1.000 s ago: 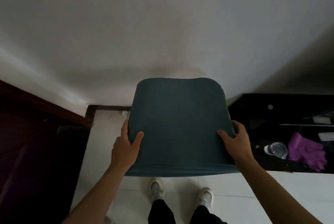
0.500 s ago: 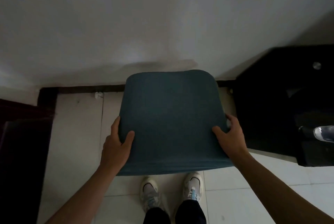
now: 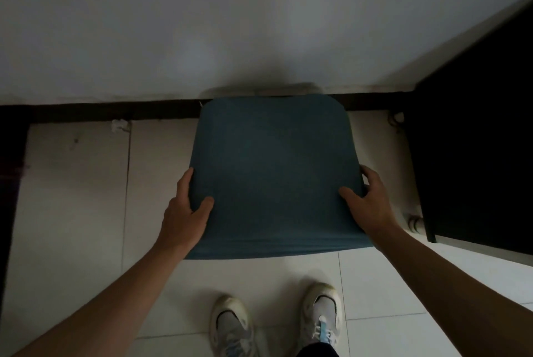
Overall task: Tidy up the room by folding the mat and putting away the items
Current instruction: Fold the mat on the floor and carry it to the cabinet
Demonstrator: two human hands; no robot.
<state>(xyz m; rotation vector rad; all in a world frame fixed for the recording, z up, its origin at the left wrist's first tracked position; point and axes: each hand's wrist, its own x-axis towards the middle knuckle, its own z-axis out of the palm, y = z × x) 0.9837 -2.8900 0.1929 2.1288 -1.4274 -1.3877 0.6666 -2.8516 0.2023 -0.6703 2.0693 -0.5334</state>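
- Thumbs on top, fingers tucked out of sight underneath: the left hand [image 3: 184, 212] is clamped on the left edge of the mat [image 3: 274, 177], and the right hand [image 3: 370, 203] is clamped on the right edge, one at 9 o'clock and one at 3 o'clock of the folded slab.
- Mat is folded into a thick teal block, held out flat in front of the body. The even two-sided hold looks chosen to keep the layers from sliding open and the slab from sagging.
- Near edge at 6 o'clock shows stacked layers, so the folding part reads as done. My call is that this is the carry-and-stow step.
- Far edge at 12 o'clock reaches the dark skirting [image 3: 101, 113] at the foot of the wall [image 3: 259, 25]; whether it touches I cannot tell.
- Floor [image 3: 75, 198] is pale tile, and nothing in view supports the mat but the two hands.
- Shoes [image 3: 277, 325] stand at 6 o'clock, just under the near edge, toes pointing at the wall. The person is squared up to the spot.
- Cabinet [image 3: 476, 140], dark and tall, stands at 3 o'clock, just beside the right hand. The gap between it and the wall looks like a likely parking place, though that is a guess.
- Risk as I judge it: release one side first and the fold could spring open.
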